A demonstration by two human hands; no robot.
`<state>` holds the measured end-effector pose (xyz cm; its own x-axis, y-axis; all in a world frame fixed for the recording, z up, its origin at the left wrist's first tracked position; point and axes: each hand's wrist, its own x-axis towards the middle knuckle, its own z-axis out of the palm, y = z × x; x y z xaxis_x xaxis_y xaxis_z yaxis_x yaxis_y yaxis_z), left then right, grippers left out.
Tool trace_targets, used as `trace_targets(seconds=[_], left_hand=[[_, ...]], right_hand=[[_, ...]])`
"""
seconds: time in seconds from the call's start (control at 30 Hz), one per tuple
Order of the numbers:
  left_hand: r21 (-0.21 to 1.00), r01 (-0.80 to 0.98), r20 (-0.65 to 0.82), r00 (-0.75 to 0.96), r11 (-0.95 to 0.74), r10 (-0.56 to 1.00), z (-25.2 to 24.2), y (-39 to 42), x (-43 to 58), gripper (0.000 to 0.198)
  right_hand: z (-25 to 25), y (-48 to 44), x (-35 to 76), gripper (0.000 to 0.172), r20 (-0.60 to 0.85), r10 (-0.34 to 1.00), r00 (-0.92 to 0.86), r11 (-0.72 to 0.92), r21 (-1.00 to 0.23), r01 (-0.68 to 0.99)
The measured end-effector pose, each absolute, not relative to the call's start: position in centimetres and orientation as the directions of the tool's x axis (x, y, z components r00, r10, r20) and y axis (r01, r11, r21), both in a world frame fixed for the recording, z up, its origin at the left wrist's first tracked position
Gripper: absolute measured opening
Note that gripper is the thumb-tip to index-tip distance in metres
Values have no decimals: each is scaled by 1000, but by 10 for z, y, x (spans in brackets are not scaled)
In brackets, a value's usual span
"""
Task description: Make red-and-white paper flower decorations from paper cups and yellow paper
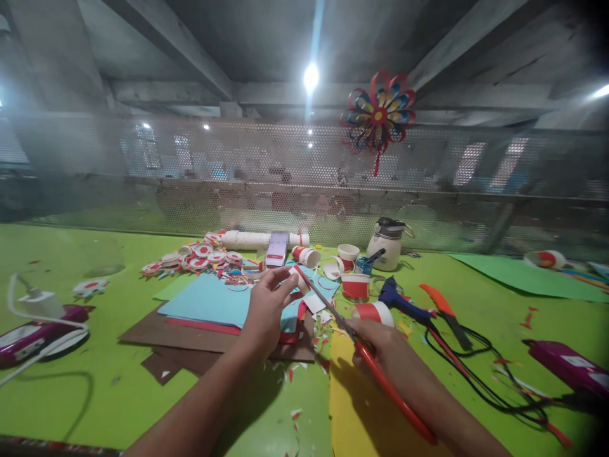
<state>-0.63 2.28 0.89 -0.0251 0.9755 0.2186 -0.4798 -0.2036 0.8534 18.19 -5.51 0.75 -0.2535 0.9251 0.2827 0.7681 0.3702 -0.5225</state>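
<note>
My left hand (267,308) pinches a small red-and-white piece of paper (299,279) between thumb and fingers, above a stack of light blue paper (204,303). My right hand (387,352) is wrapped round red-handled scissors (397,403). Their blades point up and left, with the tips right at the piece of paper; I cannot tell whether they touch it. Just beyond my right hand, a red-and-white paper cup (373,312) lies on its side. Small red and white scraps (323,343) are scattered between my hands.
Brown card (176,339) lies under the blue stack, and yellow paper (352,406) under my right hand. A blue glue gun (404,304), an orange utility knife (445,311) and black cables lie at right. Behind are a phone (277,249), paper cups, a jug (384,244) and flower-like pieces (200,257).
</note>
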Motion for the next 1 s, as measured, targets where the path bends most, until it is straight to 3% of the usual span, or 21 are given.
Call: trace_targets(seconds=[0.33, 0.47, 0.73, 1.0], left_hand=[[876, -429, 225, -38, -219, 974, 8, 20, -4, 37], [872, -439, 222, -42, -217, 974, 7, 21, -5, 36], [866, -456, 211, -40, -205, 977, 8, 20, -4, 36], [831, -521, 211, -27, -194, 977, 9, 25, -4, 34]], right_hand=[[13, -58, 179, 34, 243, 941, -235, 336, -593, 732], [16, -59, 177, 40, 243, 944, -222, 323, -556, 766], [9, -59, 179, 31, 233, 947, -221, 312, -507, 803], [5, -53, 183, 38, 269, 932, -243, 354, -528, 772]])
